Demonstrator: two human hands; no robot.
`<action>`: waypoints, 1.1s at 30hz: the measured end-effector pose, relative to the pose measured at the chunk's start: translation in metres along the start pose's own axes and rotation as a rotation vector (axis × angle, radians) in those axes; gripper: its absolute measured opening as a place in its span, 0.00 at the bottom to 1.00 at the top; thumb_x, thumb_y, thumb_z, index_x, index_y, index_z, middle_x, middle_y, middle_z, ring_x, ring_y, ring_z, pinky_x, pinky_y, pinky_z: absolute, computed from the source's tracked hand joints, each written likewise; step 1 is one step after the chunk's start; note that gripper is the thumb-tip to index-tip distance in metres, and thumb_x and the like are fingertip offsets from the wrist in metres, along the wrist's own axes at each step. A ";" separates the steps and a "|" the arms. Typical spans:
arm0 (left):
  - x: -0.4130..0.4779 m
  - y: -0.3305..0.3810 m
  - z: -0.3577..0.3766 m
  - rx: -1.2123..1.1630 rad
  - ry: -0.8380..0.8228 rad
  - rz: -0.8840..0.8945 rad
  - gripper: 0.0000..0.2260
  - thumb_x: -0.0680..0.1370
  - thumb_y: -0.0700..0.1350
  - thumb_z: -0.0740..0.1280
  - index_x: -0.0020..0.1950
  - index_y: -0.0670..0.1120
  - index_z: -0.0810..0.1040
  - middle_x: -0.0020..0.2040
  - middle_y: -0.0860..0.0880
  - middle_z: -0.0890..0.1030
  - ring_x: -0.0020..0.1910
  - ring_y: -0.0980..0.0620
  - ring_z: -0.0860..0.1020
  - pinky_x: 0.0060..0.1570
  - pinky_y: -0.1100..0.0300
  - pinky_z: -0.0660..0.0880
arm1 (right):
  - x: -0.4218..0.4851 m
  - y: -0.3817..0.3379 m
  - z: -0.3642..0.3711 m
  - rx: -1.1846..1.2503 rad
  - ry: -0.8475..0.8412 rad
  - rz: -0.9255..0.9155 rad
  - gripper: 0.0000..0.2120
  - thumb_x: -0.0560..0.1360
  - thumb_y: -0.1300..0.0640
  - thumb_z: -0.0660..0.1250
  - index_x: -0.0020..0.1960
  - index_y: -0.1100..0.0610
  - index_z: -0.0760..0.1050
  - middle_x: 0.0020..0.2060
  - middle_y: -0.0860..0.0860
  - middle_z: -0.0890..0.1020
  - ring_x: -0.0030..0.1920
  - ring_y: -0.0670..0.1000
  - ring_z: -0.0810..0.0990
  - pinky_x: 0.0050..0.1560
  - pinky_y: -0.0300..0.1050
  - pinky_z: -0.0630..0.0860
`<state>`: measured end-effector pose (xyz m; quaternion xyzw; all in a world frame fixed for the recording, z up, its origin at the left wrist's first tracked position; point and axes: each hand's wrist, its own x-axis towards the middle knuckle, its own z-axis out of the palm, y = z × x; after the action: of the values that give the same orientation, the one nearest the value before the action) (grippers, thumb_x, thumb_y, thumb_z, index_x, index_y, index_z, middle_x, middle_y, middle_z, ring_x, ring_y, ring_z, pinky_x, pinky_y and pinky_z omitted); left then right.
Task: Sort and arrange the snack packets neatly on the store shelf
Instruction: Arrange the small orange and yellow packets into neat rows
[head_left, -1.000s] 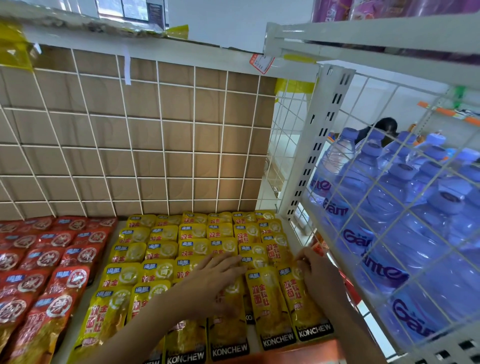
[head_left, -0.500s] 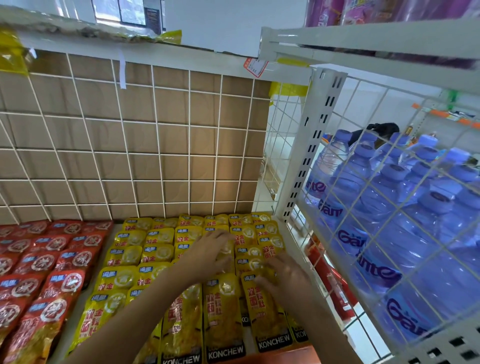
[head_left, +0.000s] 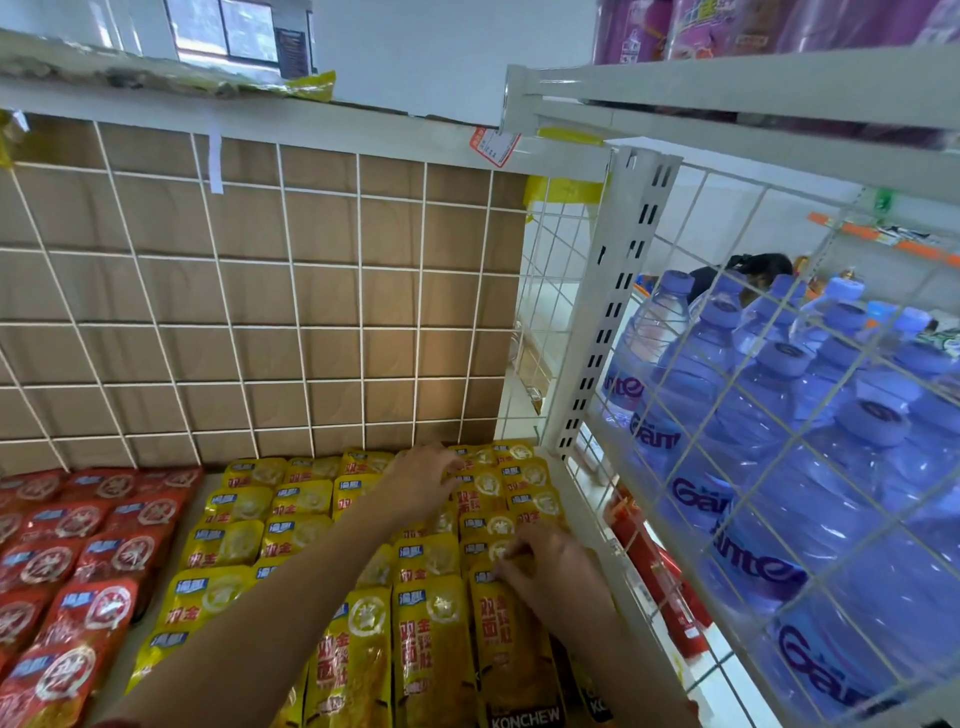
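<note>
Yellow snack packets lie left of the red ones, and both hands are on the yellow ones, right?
No. The head view shows the yellow packets right of the red packets. The left hand and right hand are indeed on the yellow ones.

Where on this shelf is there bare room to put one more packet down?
Only the narrow bare shelf strip between the red packets and the yellow packets, running from the wire grid toward the front. The yellow packets fill everything to the right edge, with the left hand and right hand on them.
</note>
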<state>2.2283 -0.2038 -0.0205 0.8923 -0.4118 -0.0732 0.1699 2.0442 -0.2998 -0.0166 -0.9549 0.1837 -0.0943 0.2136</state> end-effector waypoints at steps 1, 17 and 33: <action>0.004 -0.001 0.000 -0.016 -0.001 -0.004 0.14 0.79 0.49 0.61 0.65 0.49 0.73 0.62 0.49 0.75 0.63 0.50 0.71 0.62 0.55 0.67 | 0.003 0.000 -0.001 0.002 0.018 0.009 0.08 0.74 0.45 0.65 0.47 0.48 0.73 0.45 0.43 0.75 0.44 0.43 0.73 0.44 0.39 0.69; 0.038 -0.015 0.005 -0.230 -0.130 -0.026 0.08 0.75 0.46 0.69 0.52 0.44 0.79 0.53 0.46 0.80 0.54 0.48 0.76 0.50 0.58 0.70 | 0.072 0.004 0.003 -0.077 -0.130 0.074 0.07 0.76 0.54 0.63 0.52 0.53 0.77 0.53 0.50 0.77 0.53 0.51 0.76 0.49 0.42 0.68; 0.042 -0.020 0.007 -0.301 -0.114 0.029 0.06 0.76 0.45 0.68 0.50 0.44 0.79 0.45 0.51 0.76 0.48 0.53 0.74 0.48 0.61 0.69 | 0.092 -0.004 0.003 -0.129 -0.109 0.089 0.09 0.77 0.55 0.60 0.52 0.56 0.76 0.51 0.52 0.79 0.52 0.52 0.77 0.48 0.43 0.70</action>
<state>2.2679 -0.2249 -0.0344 0.8451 -0.4180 -0.1821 0.2793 2.1305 -0.3317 -0.0079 -0.9612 0.2198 -0.0206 0.1653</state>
